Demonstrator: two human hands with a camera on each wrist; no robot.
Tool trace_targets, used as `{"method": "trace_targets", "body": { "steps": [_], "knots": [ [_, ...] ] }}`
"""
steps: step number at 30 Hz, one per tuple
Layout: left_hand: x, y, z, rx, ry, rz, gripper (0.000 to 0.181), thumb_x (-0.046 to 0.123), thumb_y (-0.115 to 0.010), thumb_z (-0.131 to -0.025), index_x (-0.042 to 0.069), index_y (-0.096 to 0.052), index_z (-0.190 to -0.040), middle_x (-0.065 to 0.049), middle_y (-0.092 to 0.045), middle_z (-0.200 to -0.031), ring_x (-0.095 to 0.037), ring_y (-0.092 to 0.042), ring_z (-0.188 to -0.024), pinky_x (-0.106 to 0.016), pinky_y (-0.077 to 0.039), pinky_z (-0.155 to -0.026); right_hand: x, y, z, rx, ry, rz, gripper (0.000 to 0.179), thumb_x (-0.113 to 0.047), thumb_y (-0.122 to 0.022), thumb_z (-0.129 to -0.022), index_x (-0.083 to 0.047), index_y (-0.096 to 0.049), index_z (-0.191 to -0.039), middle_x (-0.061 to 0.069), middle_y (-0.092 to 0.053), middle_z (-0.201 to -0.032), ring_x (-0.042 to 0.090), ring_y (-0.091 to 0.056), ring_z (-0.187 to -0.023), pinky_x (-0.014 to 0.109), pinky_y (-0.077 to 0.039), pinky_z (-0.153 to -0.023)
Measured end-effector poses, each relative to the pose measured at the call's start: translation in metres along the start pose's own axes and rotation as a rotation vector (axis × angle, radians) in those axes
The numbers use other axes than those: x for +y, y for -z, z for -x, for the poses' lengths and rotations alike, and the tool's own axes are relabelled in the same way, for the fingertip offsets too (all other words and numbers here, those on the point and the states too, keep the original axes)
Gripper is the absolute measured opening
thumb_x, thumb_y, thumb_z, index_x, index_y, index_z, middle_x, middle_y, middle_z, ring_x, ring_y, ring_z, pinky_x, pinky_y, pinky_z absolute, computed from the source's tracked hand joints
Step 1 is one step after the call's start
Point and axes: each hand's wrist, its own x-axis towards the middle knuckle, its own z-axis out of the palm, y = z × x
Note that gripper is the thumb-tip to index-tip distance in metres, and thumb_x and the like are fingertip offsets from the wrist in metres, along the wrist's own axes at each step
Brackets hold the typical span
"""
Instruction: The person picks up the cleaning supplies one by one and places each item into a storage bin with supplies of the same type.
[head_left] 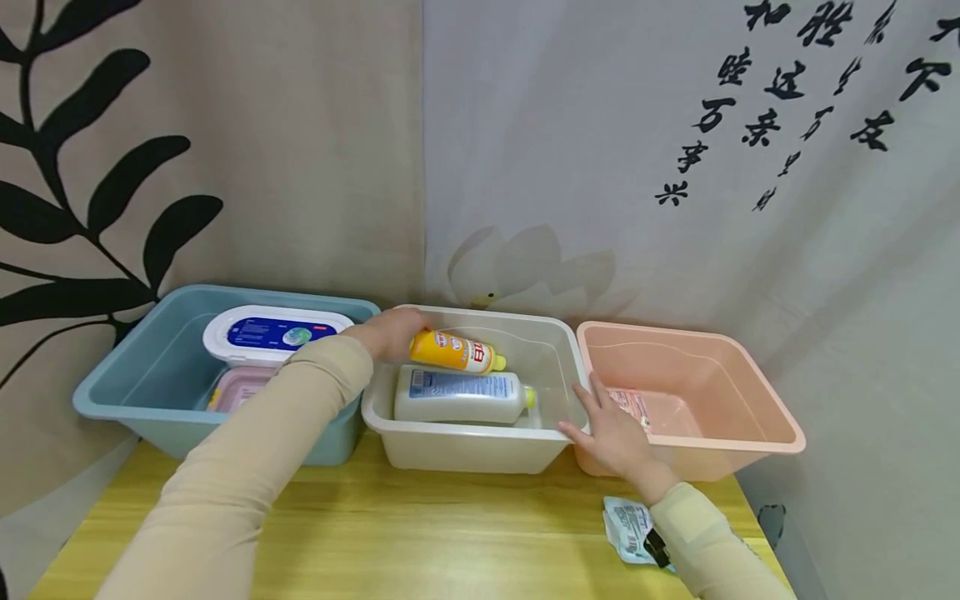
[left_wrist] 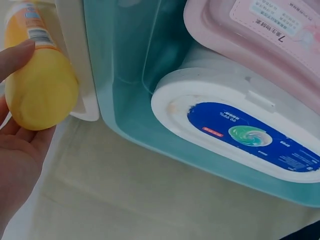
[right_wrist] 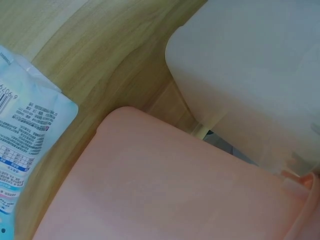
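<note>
The yellow bottle is gripped near its base by the left hand, and it is held at the back part of the white bin, with its cap pointed away from this hand, to the right. Just in front of the left hand and to its right, a white bottle is seen lying on its side; whether the two bottles touch cannot be told. In the left wrist view, the thumb is shown on one side of the yellow bottle and the other fingers on the opposite side, and the round base and a barcode are seen, which are not shown from the head; the front label is shown only by the head view.

To the left of the left hand, a white box and a pink box are contained in the blue bin. The pink lid is partly covered by the sleeve in the head view, but its printing is visible from the left wrist.

The right hand grasps nothing; its fingers are spread at the near right corner of the white bin. Right beside it, a red-and-white packet is seen inside the peach bin. Nearer than this hand, a pouch is laid on the table, partly hidden; its barcode and table of text are shown more largely by the right wrist view, where the hand itself is not seen.
</note>
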Motion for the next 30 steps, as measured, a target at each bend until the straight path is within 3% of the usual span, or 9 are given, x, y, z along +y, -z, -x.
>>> {"method": "trace_targets", "body": {
  "steps": [6, 10, 16, 22, 30],
  "knots": [
    [0.004, 0.002, -0.002, -0.025, 0.05, 0.062, 0.042, 0.01, -0.071, -0.08, 0.005, -0.059, -0.12, -0.01, -0.062, -0.115, -0.026, -0.053, -0.102, -0.043, -0.04, -0.105, 0.0, 0.001, 0.001, -0.007, -0.01, -0.005, 0.071, -0.048, -0.056, -0.088, -0.011, -0.035, -0.145, 0.023, -0.019, -0.153, 0.043, -0.062, -0.098, 0.024, -0.036, -0.041],
    [0.006, 0.0, -0.006, -0.031, 0.034, 0.056, 0.043, 0.005, -0.073, -0.076, 0.004, -0.059, -0.117, -0.01, -0.063, -0.111, -0.026, -0.054, -0.098, -0.042, -0.042, -0.103, 0.001, 0.001, 0.001, -0.006, -0.015, 0.003, 0.071, -0.05, -0.055, -0.088, -0.012, -0.035, -0.145, 0.023, -0.019, -0.153, 0.043, -0.062, -0.097, 0.024, -0.036, -0.041],
    [0.007, -0.006, -0.012, -0.054, -0.053, -0.066, 0.05, -0.001, -0.075, -0.065, 0.0, -0.06, -0.113, -0.012, -0.064, -0.105, -0.026, -0.055, -0.093, -0.042, -0.044, -0.101, 0.002, 0.002, 0.002, -0.007, -0.012, 0.002, 0.072, -0.052, -0.054, -0.088, -0.011, -0.035, -0.145, 0.023, -0.019, -0.153, 0.043, -0.063, -0.095, 0.024, -0.037, -0.042],
    [0.01, -0.013, -0.013, -0.102, -0.013, -0.108, 0.056, -0.002, -0.073, -0.072, 0.004, -0.054, -0.123, -0.014, -0.056, -0.118, -0.028, -0.053, -0.103, -0.044, -0.04, -0.105, 0.002, 0.0, 0.002, -0.013, -0.011, 0.0, 0.072, -0.052, -0.054, -0.088, -0.011, -0.035, -0.145, 0.023, -0.019, -0.153, 0.043, -0.063, -0.096, 0.025, -0.039, -0.044],
    [0.0, -0.017, -0.011, -0.028, -0.018, -0.22, 0.053, 0.011, -0.077, -0.072, 0.009, -0.056, -0.12, -0.011, -0.06, -0.117, -0.029, -0.056, -0.104, -0.05, -0.041, -0.1, 0.0, 0.0, 0.001, 0.001, 0.003, 0.007, 0.074, -0.056, -0.051, -0.087, -0.011, -0.036, -0.144, 0.024, -0.02, -0.153, 0.043, -0.062, -0.098, 0.029, -0.045, -0.048]
  ]
}}
